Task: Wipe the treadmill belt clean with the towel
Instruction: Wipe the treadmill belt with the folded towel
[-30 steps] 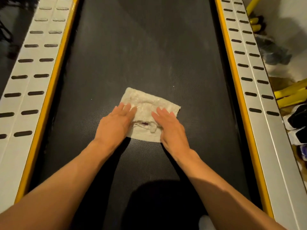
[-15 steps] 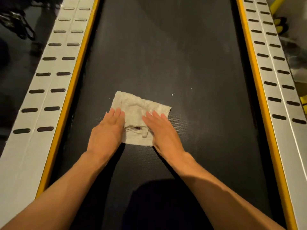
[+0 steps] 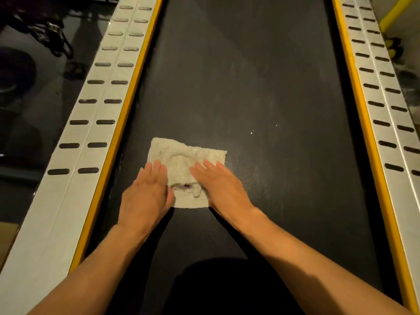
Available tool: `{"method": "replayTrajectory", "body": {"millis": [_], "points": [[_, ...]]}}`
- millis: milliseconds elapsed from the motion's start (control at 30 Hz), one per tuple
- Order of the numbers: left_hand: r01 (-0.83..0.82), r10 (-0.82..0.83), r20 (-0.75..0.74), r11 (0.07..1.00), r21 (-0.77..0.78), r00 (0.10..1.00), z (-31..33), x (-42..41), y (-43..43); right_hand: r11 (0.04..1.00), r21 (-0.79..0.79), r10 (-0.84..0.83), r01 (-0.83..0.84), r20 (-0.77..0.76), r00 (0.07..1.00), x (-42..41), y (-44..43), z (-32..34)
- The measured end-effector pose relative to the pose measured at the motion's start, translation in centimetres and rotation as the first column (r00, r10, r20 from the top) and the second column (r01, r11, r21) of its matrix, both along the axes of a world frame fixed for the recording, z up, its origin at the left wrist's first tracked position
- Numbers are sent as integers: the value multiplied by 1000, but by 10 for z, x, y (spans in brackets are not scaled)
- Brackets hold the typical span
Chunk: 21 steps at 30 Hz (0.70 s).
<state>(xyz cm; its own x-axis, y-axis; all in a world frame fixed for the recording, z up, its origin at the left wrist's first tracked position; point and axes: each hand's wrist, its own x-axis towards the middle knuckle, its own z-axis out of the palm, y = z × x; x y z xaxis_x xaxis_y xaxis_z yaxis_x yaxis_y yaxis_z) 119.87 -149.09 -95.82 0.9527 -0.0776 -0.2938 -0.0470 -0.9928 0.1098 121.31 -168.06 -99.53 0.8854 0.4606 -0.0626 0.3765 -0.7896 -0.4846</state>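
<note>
Dim warm light; dark glossy floor (image 3: pixel 34 114) left, tangled metal chain (image 3: pixel 56 39) on it; yellow bar (image 3: pixel 396 11) upper right over paler floor (image 3: pixel 409 42).

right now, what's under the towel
The black belt lies under the towel. The left hand and right hand press flat on top. Any dirt beneath it is hidden.
</note>
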Motion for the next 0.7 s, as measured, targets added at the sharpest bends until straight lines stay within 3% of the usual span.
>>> {"method": "replayTrajectory", "body": {"millis": [167, 367, 467, 567, 700], "points": [[-83, 83, 33, 996, 10, 996, 4, 13, 9, 993, -28, -115, 115, -19, 993, 27, 1, -1], [-194, 192, 26, 974, 114, 981, 18, 7, 46, 988, 65, 143, -136, -109, 984, 20, 51, 5], [-181, 182, -2, 981, 71, 983, 5, -6, 36, 995, 78, 71, -58, -179, 981, 7, 35, 12], [-149, 150, -9, 989, 23, 989, -8, -7, 33, 995, -64, -76, 70, -87, 993, 16, 34, 25], [-224, 236, 88, 966, -131, 968, -2, -19, 30, 993, -99, 75, -70, 45, 996, 22, 76, 28]]}}
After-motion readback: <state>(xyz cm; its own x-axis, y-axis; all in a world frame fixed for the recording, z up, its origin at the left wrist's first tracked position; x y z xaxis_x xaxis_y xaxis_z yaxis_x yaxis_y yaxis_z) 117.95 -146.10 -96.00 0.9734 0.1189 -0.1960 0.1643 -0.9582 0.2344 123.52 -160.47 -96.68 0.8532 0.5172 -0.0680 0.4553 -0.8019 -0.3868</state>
